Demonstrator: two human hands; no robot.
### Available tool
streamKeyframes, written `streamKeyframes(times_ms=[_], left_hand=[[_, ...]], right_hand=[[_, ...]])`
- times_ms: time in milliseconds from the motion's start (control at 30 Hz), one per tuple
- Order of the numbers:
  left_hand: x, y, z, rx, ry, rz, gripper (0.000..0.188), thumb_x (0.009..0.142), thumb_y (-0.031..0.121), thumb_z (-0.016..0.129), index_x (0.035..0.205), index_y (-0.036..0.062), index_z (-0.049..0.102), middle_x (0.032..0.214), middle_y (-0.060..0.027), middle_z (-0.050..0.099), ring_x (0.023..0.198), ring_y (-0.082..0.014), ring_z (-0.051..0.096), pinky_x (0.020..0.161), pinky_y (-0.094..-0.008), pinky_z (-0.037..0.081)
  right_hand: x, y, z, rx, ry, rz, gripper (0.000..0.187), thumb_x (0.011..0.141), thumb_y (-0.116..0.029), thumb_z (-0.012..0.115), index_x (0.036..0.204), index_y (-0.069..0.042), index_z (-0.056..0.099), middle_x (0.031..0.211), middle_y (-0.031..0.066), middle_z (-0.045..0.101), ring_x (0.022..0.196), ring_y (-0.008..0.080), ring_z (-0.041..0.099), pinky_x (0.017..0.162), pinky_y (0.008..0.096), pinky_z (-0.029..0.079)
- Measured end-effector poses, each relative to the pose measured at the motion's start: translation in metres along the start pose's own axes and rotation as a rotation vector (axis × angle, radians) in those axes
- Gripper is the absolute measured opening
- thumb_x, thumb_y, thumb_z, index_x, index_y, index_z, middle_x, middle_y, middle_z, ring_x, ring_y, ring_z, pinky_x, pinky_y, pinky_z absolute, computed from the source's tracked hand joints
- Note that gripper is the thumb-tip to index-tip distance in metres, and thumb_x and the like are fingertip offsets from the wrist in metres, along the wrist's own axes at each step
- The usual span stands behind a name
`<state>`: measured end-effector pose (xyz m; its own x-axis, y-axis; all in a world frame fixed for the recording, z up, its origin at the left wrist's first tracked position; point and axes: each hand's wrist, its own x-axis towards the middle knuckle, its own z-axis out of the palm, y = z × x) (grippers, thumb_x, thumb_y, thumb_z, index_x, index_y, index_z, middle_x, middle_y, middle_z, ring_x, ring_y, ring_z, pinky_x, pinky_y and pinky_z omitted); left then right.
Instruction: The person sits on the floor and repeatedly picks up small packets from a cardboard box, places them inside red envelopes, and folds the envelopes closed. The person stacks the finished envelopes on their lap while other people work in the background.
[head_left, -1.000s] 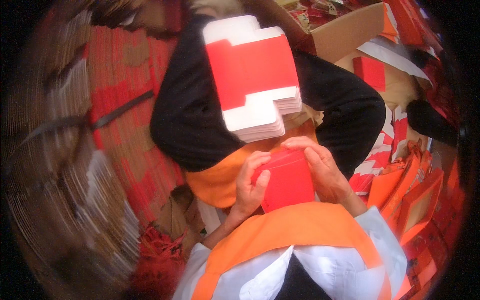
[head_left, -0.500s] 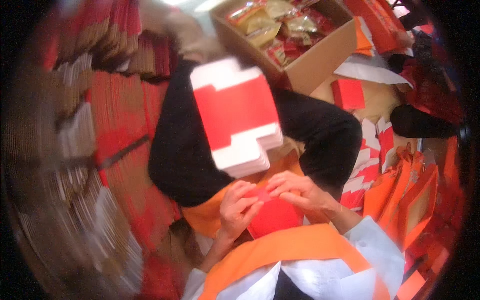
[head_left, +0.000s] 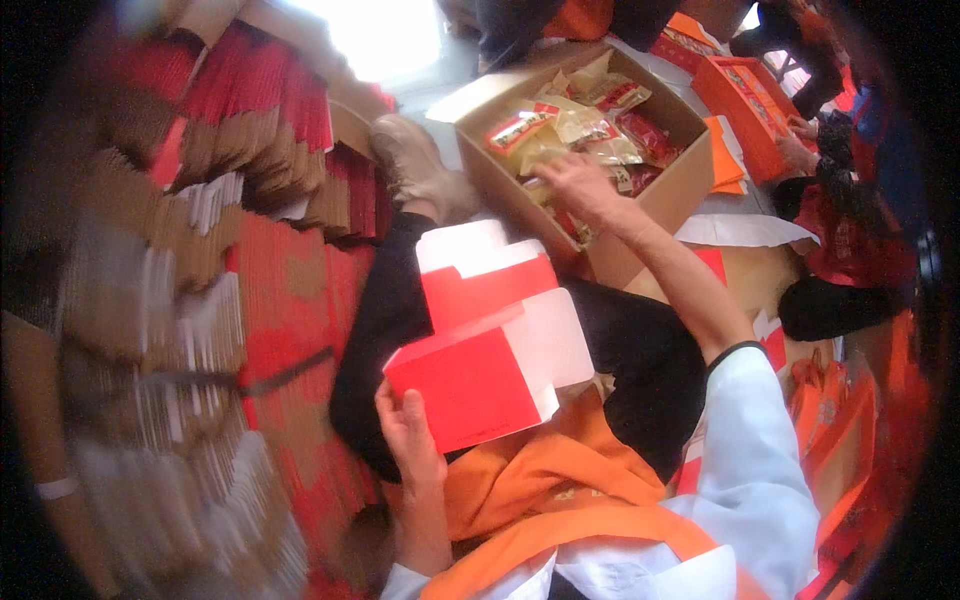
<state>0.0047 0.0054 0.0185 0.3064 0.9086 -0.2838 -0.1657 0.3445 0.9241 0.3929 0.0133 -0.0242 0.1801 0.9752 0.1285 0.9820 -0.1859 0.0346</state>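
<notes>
A red box (head_left: 465, 390) with a white flap standing out at its right end is held by its left side in my left hand (head_left: 412, 435), thumb against the front. Behind the box, white-edged red card blanks (head_left: 490, 290) lie stacked on my lap. My right hand (head_left: 585, 190) reaches over the near side of a brown carton (head_left: 650, 215), its fingers extended and slightly blurred above clear and yellowish packets (head_left: 590, 125). I see nothing held between those fingers, though their tips are partly lost against the packets.
Tall rows of folded red and brown cardboard (head_left: 290, 300) fill the left side. A shoe (head_left: 415, 165) rests beyond my lap. At the upper right another person's hand (head_left: 795, 150) touches an orange-red box (head_left: 740, 100). Orange bags (head_left: 835, 410) lie at the right.
My left hand has brought the red box forward from near my body, over the stacked blanks. My right hand has left the box and moved up to the carton of packets.
</notes>
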Motion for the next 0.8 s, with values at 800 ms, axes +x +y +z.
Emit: streamKeyframes(times_ms=[800], left_hand=[[-0.034,-0.045,0.047,0.087,0.134,0.189,0.042,0.095,0.028,0.04,0.128,0.0035,0.03,0.12,-0.0104,0.045,0.105,-0.0206,0.046,0.091,-0.0355,0.038]], right_hand=[[-0.128,-0.146,-0.088,1.5,0.41,0.508,0.062,0.088,-0.008,0.05,0.136,0.0,0.012,0.126,0.0165,0.04,0.116,0.0223,0.041,0.097,0.032,0.033]])
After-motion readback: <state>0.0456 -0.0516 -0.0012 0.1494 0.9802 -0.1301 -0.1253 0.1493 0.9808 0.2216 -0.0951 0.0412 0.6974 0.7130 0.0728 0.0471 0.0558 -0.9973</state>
